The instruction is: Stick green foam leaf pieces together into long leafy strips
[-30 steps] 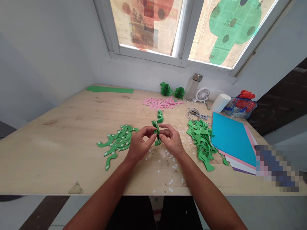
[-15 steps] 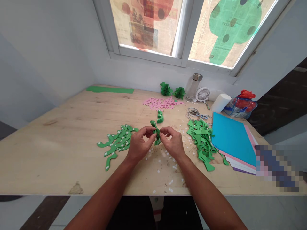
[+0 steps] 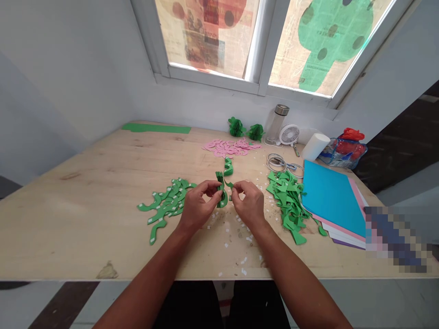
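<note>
My left hand (image 3: pixel 200 204) pinches a stack of layered green paper pieces (image 3: pixel 220 177) above the middle of the table. Just right of it, my right hand (image 3: pixel 249 204) is closed on a thin curved green strip (image 3: pixel 228 184). A small green paper stack (image 3: pixel 228 166) lies just beyond my fingers. Left of my left hand are spread curved green pieces (image 3: pixel 171 199) with white squares on them. To the right of my right hand is a heap of green scraps (image 3: pixel 288 201).
Pink cutouts (image 3: pixel 231 148) and folded green paper shapes (image 3: pixel 236 127) lie farther back. A glass bottle (image 3: pixel 277 123), a white fan (image 3: pixel 289 135), a white roll (image 3: pixel 316 146), scissors (image 3: pixel 295 168) and coloured sheets (image 3: pixel 332 196) are at the right. White bits (image 3: pixel 244 260) dot the table.
My right hand has moved slightly right, away from the stack, with a green strip between its fingers. The stack in my left hand stands more upright and shows its layers.
</note>
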{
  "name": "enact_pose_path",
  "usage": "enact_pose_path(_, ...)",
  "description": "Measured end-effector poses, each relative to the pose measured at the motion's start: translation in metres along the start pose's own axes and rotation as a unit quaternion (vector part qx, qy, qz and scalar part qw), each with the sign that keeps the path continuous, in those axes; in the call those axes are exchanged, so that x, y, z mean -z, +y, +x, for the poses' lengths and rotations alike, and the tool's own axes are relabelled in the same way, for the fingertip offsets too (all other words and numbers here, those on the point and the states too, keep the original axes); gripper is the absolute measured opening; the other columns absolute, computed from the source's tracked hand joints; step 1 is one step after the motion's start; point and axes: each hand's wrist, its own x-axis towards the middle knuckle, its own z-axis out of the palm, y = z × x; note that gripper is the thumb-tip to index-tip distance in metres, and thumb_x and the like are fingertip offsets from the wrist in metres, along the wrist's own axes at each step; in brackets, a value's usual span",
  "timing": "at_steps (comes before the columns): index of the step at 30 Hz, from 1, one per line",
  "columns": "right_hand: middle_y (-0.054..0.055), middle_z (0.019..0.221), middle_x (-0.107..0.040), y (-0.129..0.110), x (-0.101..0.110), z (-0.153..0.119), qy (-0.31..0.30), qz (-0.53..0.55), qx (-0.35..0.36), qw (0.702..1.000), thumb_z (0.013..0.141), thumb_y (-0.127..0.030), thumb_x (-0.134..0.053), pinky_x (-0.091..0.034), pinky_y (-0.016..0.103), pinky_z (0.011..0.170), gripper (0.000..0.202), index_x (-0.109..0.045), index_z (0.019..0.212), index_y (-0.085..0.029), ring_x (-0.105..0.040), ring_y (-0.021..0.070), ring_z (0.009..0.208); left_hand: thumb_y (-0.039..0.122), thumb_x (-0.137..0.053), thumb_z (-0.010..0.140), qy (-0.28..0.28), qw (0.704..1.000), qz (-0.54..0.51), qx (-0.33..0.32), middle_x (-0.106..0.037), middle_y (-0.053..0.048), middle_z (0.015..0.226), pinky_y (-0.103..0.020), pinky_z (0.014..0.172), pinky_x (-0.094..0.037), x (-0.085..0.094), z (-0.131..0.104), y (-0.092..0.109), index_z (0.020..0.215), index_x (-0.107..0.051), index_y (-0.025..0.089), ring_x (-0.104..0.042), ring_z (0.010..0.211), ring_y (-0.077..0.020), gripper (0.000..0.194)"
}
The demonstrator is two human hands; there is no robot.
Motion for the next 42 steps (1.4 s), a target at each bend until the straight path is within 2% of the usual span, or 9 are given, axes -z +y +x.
enact_pose_path(5, 0.004, 0.068, -0.063, -0.002, -0.001, -0.001, -0.006, -0.074, 0.067, 0.995, 0.079, -0.016, -0.051, -0.037, 0.029, 0.067, 0.011, -0.058, 0.071, -0.020, -0.054, 0.0184, 0.070, 0.026, -0.060, 0.075, -0.010, 1.000, -0.022, -0.002, -0.063, 0.001, 0.066, -0.025, 0.063, -0.049, -0.001, 0.000, -0.001, 0.086, -0.063, 0.018, -0.058, 0.060, -0.0124, 0.014)
enact_pose_path(11, 0.005, 0.069, -0.061, -0.007, 0.000, -0.002, -0.039, -0.123, 0.101, 0.986, 0.082, -0.018, -0.050, -0.034, 0.030, 0.067, 0.012, -0.058, 0.073, -0.020, -0.053, 0.0193, 0.073, 0.024, -0.059, 0.075, -0.016, 0.999, -0.041, 0.000, -0.062, 0.001, 0.066, -0.024, 0.063, -0.049, -0.001, 0.000, 0.003, 0.086, -0.062, 0.018, -0.057, 0.059, -0.0119, 0.013)
enact_pose_path(19, 0.006, 0.071, -0.061, -0.011, 0.002, -0.003, -0.053, -0.111, 0.101, 0.987, 0.085, -0.019, -0.047, -0.034, 0.030, 0.067, 0.015, -0.061, 0.078, -0.019, -0.052, 0.0193, 0.074, 0.026, -0.059, 0.075, -0.027, 0.997, -0.072, 0.009, -0.061, 0.001, 0.068, -0.024, 0.063, -0.049, -0.001, 0.001, 0.001, 0.086, -0.062, 0.018, -0.057, 0.060, -0.0119, 0.014)
enact_pose_path(42, 0.005, 0.070, -0.060, -0.011, 0.001, -0.004, -0.056, -0.149, 0.137, 0.978, 0.086, -0.020, -0.047, -0.032, 0.031, 0.065, 0.018, -0.058, 0.072, -0.019, -0.050, 0.0191, 0.071, 0.028, -0.057, 0.077, -0.041, 0.995, -0.087, 0.019, -0.063, -0.001, 0.073, -0.025, 0.064, -0.049, -0.002, 0.000, 0.000, 0.084, -0.060, 0.018, -0.059, 0.067, -0.0137, 0.012)
